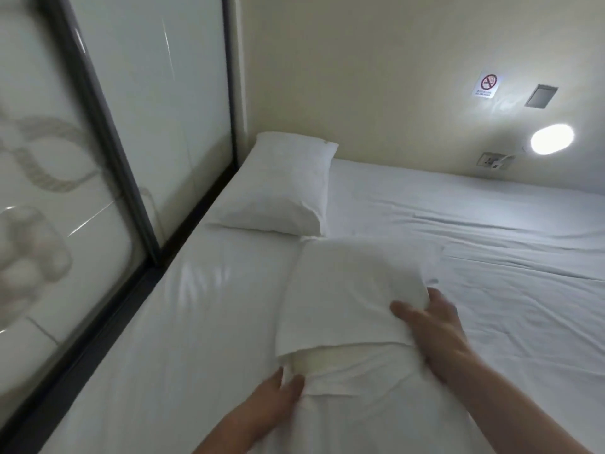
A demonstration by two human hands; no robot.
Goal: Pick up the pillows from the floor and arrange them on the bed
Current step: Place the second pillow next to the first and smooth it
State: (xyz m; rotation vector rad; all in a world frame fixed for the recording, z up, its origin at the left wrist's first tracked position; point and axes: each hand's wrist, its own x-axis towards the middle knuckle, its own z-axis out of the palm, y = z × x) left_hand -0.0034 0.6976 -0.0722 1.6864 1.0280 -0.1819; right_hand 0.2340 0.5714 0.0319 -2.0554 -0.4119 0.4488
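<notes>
I see a white bed (491, 257) against a cream wall (360, 77). One pillow (278, 188) lies flat at the head, in the corner by a glass panel (147, 93). A second pillow (353, 290) lies just below it. My right hand (432, 326) grips its right edge, fingers curled into the cloth; my left hand (271, 401) pinches its near end (motion blur softens both).

Both hands grip a white pillow (353, 290) mid-bed: left hand (271, 401) at its near end, right hand (432, 326) on its right side. Another pillow (278, 185) lies at the bed's (491, 240) far left corner.
</notes>
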